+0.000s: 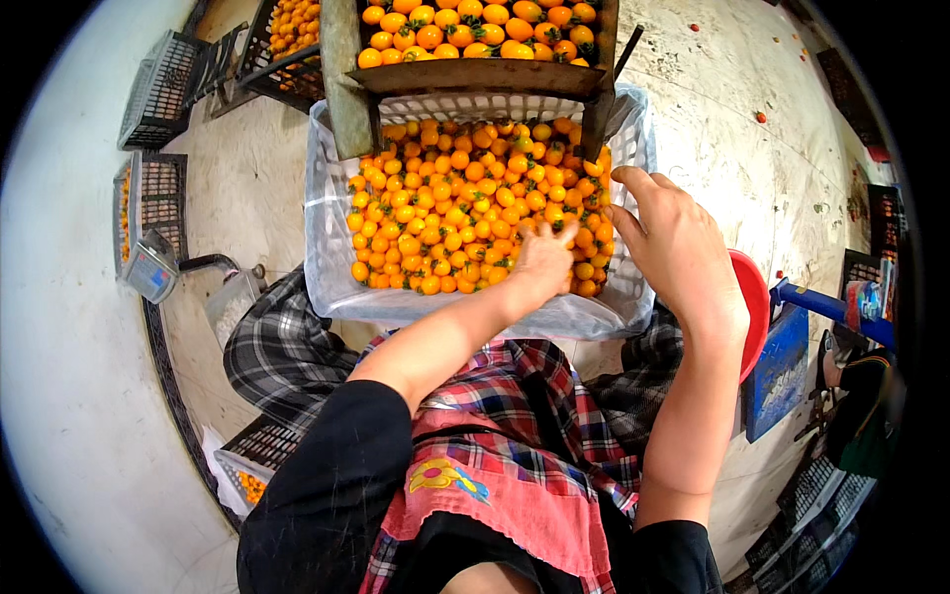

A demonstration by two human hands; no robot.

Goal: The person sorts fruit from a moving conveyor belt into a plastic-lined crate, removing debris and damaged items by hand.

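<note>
Before me stands a plastic crate lined with a translucent sheet (445, 306), filled with small yellow-orange cherry tomatoes (438, 215), many with green calyxes. My left hand (545, 256) reaches into the tomatoes near the crate's front right, fingers spread and slightly blurred. No tomato shows clearly in its grasp. Over the crate's right side hovers my right hand (672, 230), back upward, thumb and forefinger apart beside the tomatoes. Its palm and other fingers are partly hidden. Above the far end sits a metal-edged chute (475, 78) holding more tomatoes (475, 33).
A red plastic basin (751, 312) is partly behind my right wrist. At right is a blue platform scale (775, 371) with a blue post (824, 301). Crates stand at left (163, 193) and far left-back (286, 74). Another person's foot (830, 364) shows at right. Stray tomatoes (761, 117) dot the floor.
</note>
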